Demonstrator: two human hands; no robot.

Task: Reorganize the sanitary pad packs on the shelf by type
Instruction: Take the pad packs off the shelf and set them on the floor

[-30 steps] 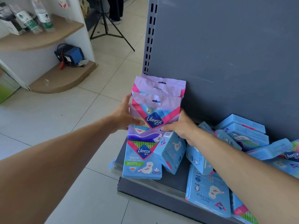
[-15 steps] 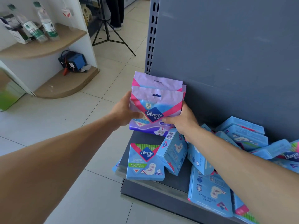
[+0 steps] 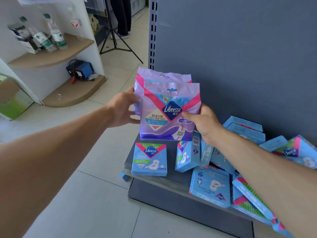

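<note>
Your left hand (image 3: 122, 110) and right hand (image 3: 204, 123) grip two purple Libresse packs (image 3: 169, 114) between them, upright above the shelf (image 3: 154, 182).

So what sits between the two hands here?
In the head view, two purple packs, one behind the other, held between left hand and right hand.
</note>
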